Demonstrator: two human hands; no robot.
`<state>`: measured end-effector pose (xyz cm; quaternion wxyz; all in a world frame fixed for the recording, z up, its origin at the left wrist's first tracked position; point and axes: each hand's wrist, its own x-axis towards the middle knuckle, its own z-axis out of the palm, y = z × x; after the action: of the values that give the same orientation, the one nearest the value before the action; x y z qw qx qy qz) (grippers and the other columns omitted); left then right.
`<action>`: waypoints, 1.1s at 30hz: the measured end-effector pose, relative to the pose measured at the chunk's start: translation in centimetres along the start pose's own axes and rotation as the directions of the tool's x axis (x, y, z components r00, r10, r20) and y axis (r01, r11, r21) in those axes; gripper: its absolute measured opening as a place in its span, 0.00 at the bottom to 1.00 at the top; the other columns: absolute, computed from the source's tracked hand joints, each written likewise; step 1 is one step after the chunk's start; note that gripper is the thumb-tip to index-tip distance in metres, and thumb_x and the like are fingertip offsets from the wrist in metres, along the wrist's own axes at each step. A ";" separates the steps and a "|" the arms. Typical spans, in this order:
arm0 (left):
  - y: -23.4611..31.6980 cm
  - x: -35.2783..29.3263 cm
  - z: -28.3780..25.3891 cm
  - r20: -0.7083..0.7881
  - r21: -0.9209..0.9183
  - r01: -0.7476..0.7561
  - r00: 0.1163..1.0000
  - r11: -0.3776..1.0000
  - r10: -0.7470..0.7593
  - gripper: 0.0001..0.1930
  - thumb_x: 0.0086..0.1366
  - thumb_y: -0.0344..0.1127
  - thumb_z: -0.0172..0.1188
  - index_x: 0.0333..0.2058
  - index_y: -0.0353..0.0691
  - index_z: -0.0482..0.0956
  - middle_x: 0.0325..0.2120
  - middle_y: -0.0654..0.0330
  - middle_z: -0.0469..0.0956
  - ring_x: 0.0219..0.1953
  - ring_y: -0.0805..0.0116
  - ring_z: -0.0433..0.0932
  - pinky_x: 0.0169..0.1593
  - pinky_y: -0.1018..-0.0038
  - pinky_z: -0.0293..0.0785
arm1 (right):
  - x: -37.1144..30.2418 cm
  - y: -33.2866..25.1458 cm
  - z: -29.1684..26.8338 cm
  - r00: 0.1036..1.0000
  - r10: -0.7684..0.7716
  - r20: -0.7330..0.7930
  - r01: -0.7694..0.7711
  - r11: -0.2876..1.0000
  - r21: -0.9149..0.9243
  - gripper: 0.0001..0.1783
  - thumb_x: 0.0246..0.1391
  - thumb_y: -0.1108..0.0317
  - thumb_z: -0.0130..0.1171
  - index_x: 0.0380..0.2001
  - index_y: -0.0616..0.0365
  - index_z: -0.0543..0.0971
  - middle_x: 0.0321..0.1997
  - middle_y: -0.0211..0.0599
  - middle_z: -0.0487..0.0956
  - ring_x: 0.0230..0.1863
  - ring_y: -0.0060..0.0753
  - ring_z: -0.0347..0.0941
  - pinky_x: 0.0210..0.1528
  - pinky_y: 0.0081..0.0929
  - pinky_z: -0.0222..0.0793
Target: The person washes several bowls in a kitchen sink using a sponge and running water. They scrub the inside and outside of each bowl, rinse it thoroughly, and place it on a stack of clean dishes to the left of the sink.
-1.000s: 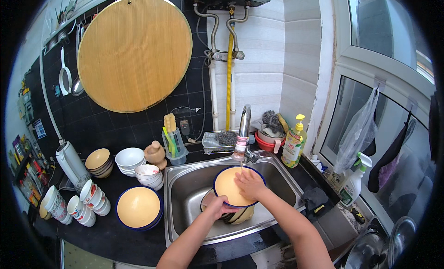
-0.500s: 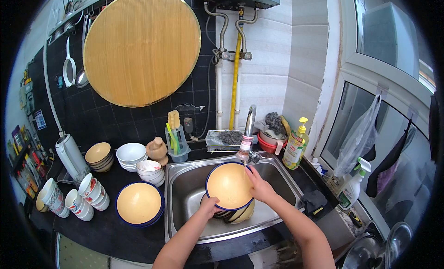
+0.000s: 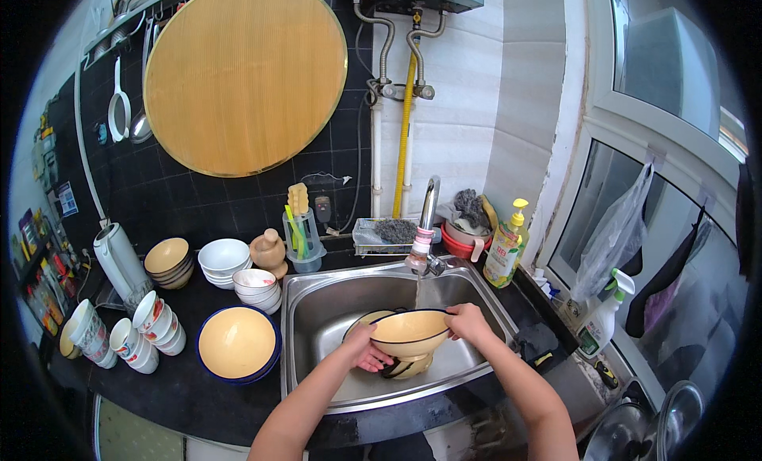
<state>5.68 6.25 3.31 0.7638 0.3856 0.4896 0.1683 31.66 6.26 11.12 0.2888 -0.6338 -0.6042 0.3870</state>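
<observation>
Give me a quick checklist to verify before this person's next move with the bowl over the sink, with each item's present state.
1. Left hand holds the near-left side of the dark-rimmed cream bowl: ok.
2. Right hand grips the bowl's right rim: ok.
3. Bowl held over the stainless-steel sink, not the counter: ok.
4. Sink free of other dishes beneath the bowl: not ok; striped cream bowls sit there.
5. Water running from the faucet: ok, a stream shows below the spout.
6. Bowl's inside fully clean: cannot tell at this size.
</observation>
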 end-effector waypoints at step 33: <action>4.6 -17.5 -0.7 -0.133 0.917 0.397 0.192 0.048 0.972 0.32 0.46 0.32 0.50 0.53 0.32 0.59 0.21 0.50 0.73 0.22 0.54 0.75 0.25 0.63 0.72 | 2.4 2.2 18.9 0.815 -0.120 0.568 0.562 0.407 -0.720 0.49 0.38 0.37 0.56 0.61 0.45 0.52 0.66 0.43 0.47 0.62 0.48 0.52 0.60 0.36 0.51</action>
<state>-2.51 -1.64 17.45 -0.2070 0.7083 0.6355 0.2271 16.90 6.47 -1.11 -0.1357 -0.4457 -0.8804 0.0887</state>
